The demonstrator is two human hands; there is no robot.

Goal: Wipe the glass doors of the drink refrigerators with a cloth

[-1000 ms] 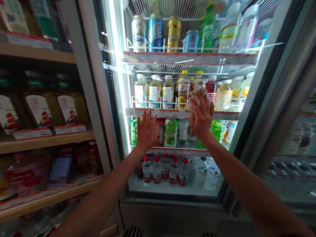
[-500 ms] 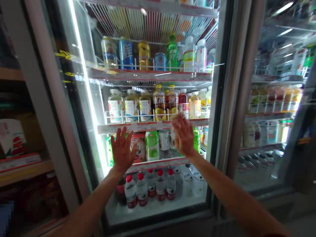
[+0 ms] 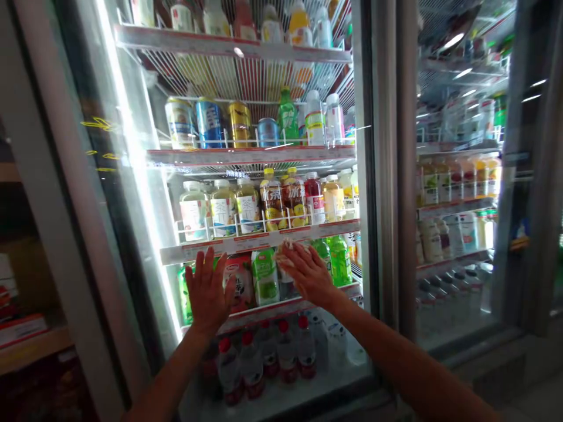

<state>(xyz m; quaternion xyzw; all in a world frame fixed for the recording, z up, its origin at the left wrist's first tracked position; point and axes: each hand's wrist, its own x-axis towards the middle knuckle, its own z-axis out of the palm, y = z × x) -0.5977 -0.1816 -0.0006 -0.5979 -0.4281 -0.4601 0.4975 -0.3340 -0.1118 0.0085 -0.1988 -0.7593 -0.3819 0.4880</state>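
Note:
My left hand [image 3: 208, 293] lies with fingers spread against the glass door [image 3: 334, 363] of a drinks fridge, in front of the lower bottle shelf, and holds nothing. Under my right hand [image 3: 310, 275] is a crumpled whitish cloth [image 3: 285, 249], its edge showing past the fingertips, apparently pressed to the same glass. Behind the glass near this hand stand a green carton [image 3: 265, 276] and green bottles [image 3: 339, 261]. A pink carton [image 3: 238, 284] shows between my two hands. What the cloth looks like under the palm is hidden.
Shelves of bottles [image 3: 193, 214] and cans [image 3: 208, 122] fill the fridge. Red-capped water bottles [image 3: 251, 363] stand at its bottom. The metal door frame [image 3: 391, 176] runs up on the right, beside another fridge section. On the left is a shelf [image 3: 39, 346] with packaged goods.
My right hand has moved left and slightly down across the glass, and the cloth under it now shows. My left hand stays spread on the glass. The view has shifted somewhat.

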